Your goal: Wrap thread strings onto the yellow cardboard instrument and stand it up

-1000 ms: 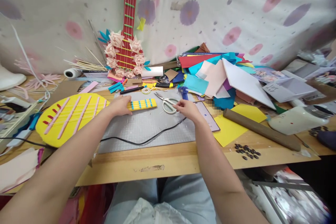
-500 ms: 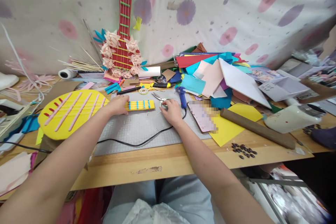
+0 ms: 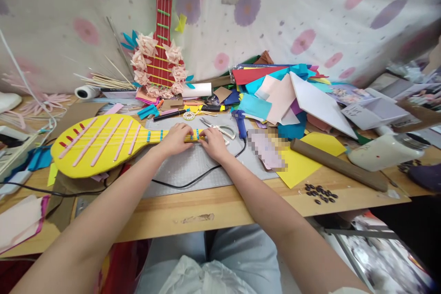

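A yellow paper guitar point(image 3: 99, 144) with pink strips and blue frets lies flat on the table, body to the left, neck pointing right over a grey cutting mat point(image 3: 193, 165). My left hand point(image 3: 175, 139) rests on the neck, fingers curled over it. My right hand point(image 3: 213, 143) presses on the neck's right end, fingers closed on it. Scissors point(image 3: 220, 129) lie just behind my right hand. A blue glue gun point(image 3: 240, 123) lies to their right, its black cord point(image 3: 186, 183) running across the mat.
A red paper guitar point(image 3: 161, 46) with pink flowers leans on the cloth backdrop. A heap of coloured paper point(image 3: 282, 96) fills the back right. A brown cardboard tube point(image 3: 339, 165), a white jar point(image 3: 382, 151), dark seeds point(image 3: 320, 194) and a phone point(image 3: 267, 149) lie to the right.
My right hand left the scissors and moved left onto the yellow neck's end. My left hand slid right along the neck. The yellow guitar has shifted to the right.
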Available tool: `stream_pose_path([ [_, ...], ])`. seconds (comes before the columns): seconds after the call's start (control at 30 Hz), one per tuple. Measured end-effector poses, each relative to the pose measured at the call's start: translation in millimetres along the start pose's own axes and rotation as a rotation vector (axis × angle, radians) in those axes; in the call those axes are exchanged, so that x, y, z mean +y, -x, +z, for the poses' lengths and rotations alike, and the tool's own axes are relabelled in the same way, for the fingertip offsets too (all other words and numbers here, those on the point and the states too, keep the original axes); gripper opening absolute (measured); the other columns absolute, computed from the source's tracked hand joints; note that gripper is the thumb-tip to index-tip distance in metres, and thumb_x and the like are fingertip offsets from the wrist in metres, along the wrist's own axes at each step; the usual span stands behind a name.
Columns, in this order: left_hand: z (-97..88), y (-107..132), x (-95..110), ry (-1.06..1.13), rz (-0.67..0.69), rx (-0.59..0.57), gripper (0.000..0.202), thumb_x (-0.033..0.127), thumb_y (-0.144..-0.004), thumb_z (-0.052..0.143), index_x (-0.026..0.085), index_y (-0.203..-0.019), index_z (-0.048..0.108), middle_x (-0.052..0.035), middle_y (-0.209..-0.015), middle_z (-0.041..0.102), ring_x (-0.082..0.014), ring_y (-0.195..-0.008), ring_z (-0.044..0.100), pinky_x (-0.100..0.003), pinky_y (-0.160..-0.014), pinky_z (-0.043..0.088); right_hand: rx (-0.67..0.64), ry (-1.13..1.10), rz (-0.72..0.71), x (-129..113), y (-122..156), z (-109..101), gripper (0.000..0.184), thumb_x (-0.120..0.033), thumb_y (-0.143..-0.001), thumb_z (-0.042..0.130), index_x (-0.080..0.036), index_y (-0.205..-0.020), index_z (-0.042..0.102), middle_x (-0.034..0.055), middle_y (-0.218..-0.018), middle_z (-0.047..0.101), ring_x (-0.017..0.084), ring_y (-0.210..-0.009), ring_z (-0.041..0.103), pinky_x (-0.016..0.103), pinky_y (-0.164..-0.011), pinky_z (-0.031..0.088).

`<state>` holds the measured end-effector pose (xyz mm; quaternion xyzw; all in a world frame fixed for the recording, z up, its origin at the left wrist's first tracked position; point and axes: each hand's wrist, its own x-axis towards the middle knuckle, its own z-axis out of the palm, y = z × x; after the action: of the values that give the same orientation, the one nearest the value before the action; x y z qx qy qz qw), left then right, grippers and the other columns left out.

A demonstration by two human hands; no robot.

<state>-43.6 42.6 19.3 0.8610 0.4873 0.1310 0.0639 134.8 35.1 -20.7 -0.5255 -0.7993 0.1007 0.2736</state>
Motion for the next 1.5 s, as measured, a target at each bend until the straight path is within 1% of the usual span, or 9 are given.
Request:
stream_pose_path([
  [0.1,6.6,-2,4,0.013,-0.016,0.025,0.025,0.03,-0.071,0.061,0.019,-0.093,0.056,-0.0072,-0.102,0.055,-0.024,-0.102,0.047,-0.037,-0.09,0.039,-0.007,-0.003,0.02,0,-1,2,0.015,-0.026,-0.083,0.057,-0.019,-0.096,0.061,0.0081,-0.101,0.06,0.023,-0.1,0.048,0.035,-0.086,0.036],
  [0.27,8.1,-3,7,0.043,-0.045,0.025,0.015,0.027,-0.075,0.057,0.021,-0.088,0.062,-0.0064,-0.103,0.054,-0.022,-0.102,0.048,-0.036,-0.093,0.039,-0.01,-0.011,0.046,-3,-1,1,0.013,-0.025,-0.084,0.055,-0.018,-0.095,0.06,0.0078,-0.1,0.061,0.022,-0.098,0.049,0.034,-0.085,0.035],
  [0.4,10.9,-4,9,0.053,-0.068,0.05,0.017,0.027,-0.077,0.056,0.021,-0.09,0.064,-0.0064,-0.101,0.054,-0.0214,-0.102,0.048,-0.036,-0.094,0.039,-0.013,-0.015,0.045,-4,-1,-1,0.013,-0.024,-0.085,0.054,-0.018,-0.095,0.06,0.0081,-0.099,0.061,0.022,-0.098,0.049,0.035,-0.085,0.036],
  [0.53,14.0,-5,9,0.063,-0.066,0.074,0.018,0.027,-0.078,0.055,0.02,-0.089,0.067,-0.0068,-0.101,0.055,-0.0217,-0.101,0.048,-0.036,-0.095,0.039,-0.021,-0.002,0.046,-4,-1,0,0.014,-0.025,-0.085,0.055,-0.017,-0.096,0.061,0.0082,-0.1,0.061,0.023,-0.099,0.048,0.035,-0.086,0.036],
  [0.73,14.2,-7,9,0.078,-0.075,0.069,0.018,0.024,-0.076,0.056,0.02,-0.086,0.069,-0.0071,-0.099,0.057,-0.0226,-0.101,0.049,-0.037,-0.094,0.04,-0.017,0.015,0.024,-2,-1,1,0.013,-0.026,-0.085,0.056,-0.019,-0.094,0.062,0.0078,-0.1,0.06,0.023,-0.099,0.048,0.035,-0.086,0.036],
  [1.0,16.6,-11,11,0.105,-0.146,0.079,0.014,0.027,-0.074,0.06,0.021,-0.081,0.072,-0.0064,-0.098,0.061,-0.0233,-0.103,0.048,-0.038,-0.097,0.038,-0.014,-0.009,0.013,-1,-1,0,0.011,-0.025,-0.085,0.056,-0.019,-0.092,0.062,0.0077,-0.098,0.06,0.022,-0.098,0.049,0.035,-0.085,0.036],
  [1.13,17.6,-10,11,0.105,-0.177,0.09,0.014,0.024,-0.074,0.059,0.022,-0.081,0.072,-0.0059,-0.099,0.061,-0.0233,-0.103,0.047,-0.039,-0.097,0.038,-0.003,-0.019,0.013,0,-1,2,0.01,-0.025,-0.084,0.056,-0.019,-0.091,0.062,0.0072,-0.097,0.061,0.022,-0.097,0.049,0.034,-0.085,0.037],
  [1.3,18.9,-9,8,0.112,-0.166,0.106,0.015,0.023,-0.073,0.059,0.023,-0.081,0.072,-0.0055,-0.1,0.061,-0.023,-0.104,0.047,-0.039,-0.097,0.037,0.019,-0.034,0.012,0,-1,3,0.01,-0.024,-0.084,0.055,-0.019,-0.091,0.061,0.0072,-0.097,0.061,0.021,-0.097,0.05,0.034,-0.085,0.037],
  [1.5,21.6,-8,7,0.104,-0.128,0.112,0.013,0.021,-0.073,0.057,0.022,-0.076,0.07,-0.0055,-0.099,0.062,-0.0234,-0.104,0.047,-0.04,-0.095,0.038,0.017,-0.035,0.016,-2,0,3,0.009,-0.022,-0.084,0.056,-0.019,-0.089,0.062,0.007,-0.096,0.062,0.021,-0.097,0.05,0.034,-0.086,0.038],
])
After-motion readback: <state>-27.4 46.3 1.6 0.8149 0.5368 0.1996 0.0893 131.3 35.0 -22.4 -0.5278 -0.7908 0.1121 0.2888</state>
